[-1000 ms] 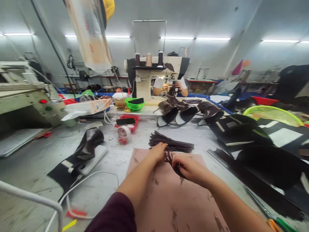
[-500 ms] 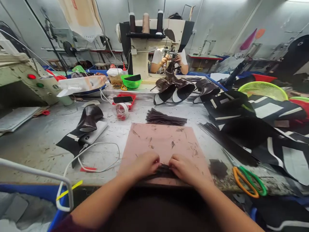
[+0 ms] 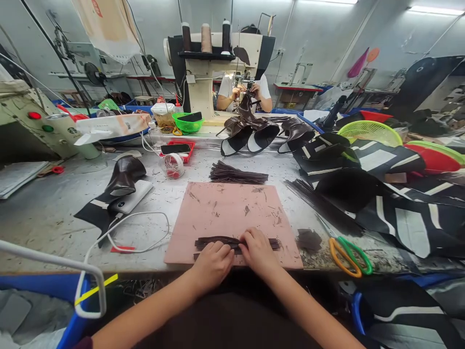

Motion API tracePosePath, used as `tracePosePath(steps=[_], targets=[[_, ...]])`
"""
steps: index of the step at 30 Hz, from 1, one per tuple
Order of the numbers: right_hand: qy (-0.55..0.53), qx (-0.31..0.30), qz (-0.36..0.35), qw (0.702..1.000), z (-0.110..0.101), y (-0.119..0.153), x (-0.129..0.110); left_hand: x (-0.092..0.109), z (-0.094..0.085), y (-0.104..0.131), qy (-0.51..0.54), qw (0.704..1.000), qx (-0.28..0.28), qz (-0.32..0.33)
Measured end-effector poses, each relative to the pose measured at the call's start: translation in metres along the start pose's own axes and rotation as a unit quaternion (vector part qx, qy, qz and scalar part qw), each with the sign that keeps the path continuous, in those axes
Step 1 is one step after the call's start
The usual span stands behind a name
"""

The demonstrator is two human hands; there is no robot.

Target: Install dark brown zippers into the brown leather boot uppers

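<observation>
Pink mat [image 3: 225, 208] beneath strips [image 3: 218, 239]; grey wall [image 3: 327, 41]

Dark strips [image 3: 221, 240] under both hands' fingers [image 3: 246, 238]

1. Tumbler, pale, cylindrical [image 3: 69, 128]: small round dark emblem noted, with lettering beneath; wording too blurred to be read with certainty.
2. Hanging bag, translucent white and tan plastic [image 3: 109, 30]: red printed characters seen near top; not legible.
3. No numbers could be read.
</observation>
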State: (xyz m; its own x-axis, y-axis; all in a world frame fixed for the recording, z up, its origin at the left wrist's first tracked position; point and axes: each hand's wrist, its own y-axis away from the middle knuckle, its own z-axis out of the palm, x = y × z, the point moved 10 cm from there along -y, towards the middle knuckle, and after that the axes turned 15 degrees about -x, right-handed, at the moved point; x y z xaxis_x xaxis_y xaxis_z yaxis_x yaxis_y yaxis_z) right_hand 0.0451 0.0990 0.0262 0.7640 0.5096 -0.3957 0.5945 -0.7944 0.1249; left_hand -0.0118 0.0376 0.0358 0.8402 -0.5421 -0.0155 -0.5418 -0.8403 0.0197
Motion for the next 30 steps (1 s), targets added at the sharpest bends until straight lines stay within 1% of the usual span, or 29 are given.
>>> tracePosePath(steps=[1, 3, 6, 8, 10, 12, 15, 18, 19, 20, 22, 23, 24, 26, 28, 30], targets=[[-0.021, -0.015, 0.0, 1.0, -0.002, -0.004, 0.0, 0.001, 0.0, 0.002, -0.007, 1.0, 0.008, -0.007], [-0.101, -0.056, 0.0, 0.993, -0.002, -0.012, 0.001, 0.003, 0.0, 0.005, -0.011, 1.0, 0.015, -0.009], [-0.236, -0.105, -0.001, 0.966, -0.002, -0.022, 0.005, 0.003, -0.001, 0.006, -0.004, 1.0, 0.014, -0.005], [-0.289, -0.112, -0.004, 0.951, -0.004, -0.028, 0.011, 0.002, -0.001, 0.004, 0.005, 1.0, 0.012, -0.002], [-0.337, -0.097, -0.003, 0.937, -0.011, -0.033, 0.022, 0.003, -0.002, 0.001, 0.009, 1.0, 0.003, 0.008], [-0.395, -0.075, 0.0, 0.915, -0.022, -0.037, 0.036, 0.005, -0.002, -0.003, 0.001, 1.0, -0.011, 0.017], [-0.474, -0.035, 0.0, 0.88, -0.046, -0.039, 0.057, 0.005, -0.002, -0.006, -0.019, 0.999, -0.028, 0.018], [-0.569, 0.037, -0.008, 0.821, -0.08, -0.037, 0.081, 0.002, -0.003, -0.005, -0.019, 1.0, -0.023, 0.008], [-0.589, 0.072, -0.01, 0.805, -0.092, -0.036, 0.09, 0.001, -0.003, -0.005, -0.014, 1.0, -0.017, 0.004], [-0.596, 0.109, -0.008, 0.795, -0.105, -0.034, 0.099, -0.001, -0.004, -0.004, -0.006, 1.0, -0.01, 0.0], [-0.576, 0.175, 0.003, 0.799, -0.126, -0.031, 0.115, -0.003, -0.007, 0.0, 0.013, 1.0, 0.012, -0.002], [-0.56, 0.192, 0.007, 0.806, -0.133, -0.032, 0.119, -0.003, -0.009, 0.002, 0.022, 0.999, 0.027, 0.0], [-0.534, 0.19, 0.008, 0.823, -0.137, -0.036, 0.119, -0.004, -0.012, 0.004, 0.03, 0.999, 0.04, 0.003], [-0.466, 0.146, 0.001, 0.873, -0.137, -0.052, 0.107, -0.005, -0.017, 0.009, 0.042, 0.997, 0.067, 0.01], [-0.385, 0.076, -0.011, 0.92, -0.127, -0.074, 0.086, -0.007, -0.022, 0.013, 0.047, 0.995, 0.088, 0.021], [-0.322, 0.019, -0.024, 0.946, -0.114, -0.099, 0.067, -0.01, -0.025, 0.016, 0.047, 0.993, 0.107, 0.033]])
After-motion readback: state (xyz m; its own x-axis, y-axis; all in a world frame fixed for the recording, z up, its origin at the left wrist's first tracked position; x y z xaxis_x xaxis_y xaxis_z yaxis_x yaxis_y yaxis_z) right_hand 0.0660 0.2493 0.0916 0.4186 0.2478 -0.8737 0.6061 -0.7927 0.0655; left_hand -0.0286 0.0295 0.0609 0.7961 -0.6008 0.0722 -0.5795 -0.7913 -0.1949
